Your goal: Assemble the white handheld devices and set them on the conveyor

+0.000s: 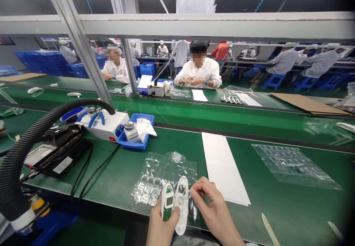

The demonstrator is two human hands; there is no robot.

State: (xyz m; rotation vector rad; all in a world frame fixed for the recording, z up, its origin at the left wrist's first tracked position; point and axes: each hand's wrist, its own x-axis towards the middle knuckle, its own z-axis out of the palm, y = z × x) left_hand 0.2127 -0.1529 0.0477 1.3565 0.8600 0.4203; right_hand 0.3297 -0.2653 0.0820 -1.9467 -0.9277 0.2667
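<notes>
My left hand (pixel 159 225) is closed round two white plastic device parts at the bottom centre: a shell with a small screen and a green circuit board (pixel 168 201), and a longer white housing half (pixel 182 205) beside it. My right hand (pixel 215 211) is just right of them, its fingers pinched together near the housing's top edge; what they pinch is too small to make out. Both hands hover over a clear plastic blister sheet (pixel 163 174) lying on the green work surface (pixel 116 175).
A white paper strip (pixel 222 166) and a second clear blister sheet (pixel 294 164) lie to the right. To the left are a blue tray (pixel 134 144) with a bottle (pixel 131 131), a white box unit (pixel 107 125), a black device (pixel 59 153) and a black corrugated hose (pixel 19 153). Workers in white sit across the conveyor.
</notes>
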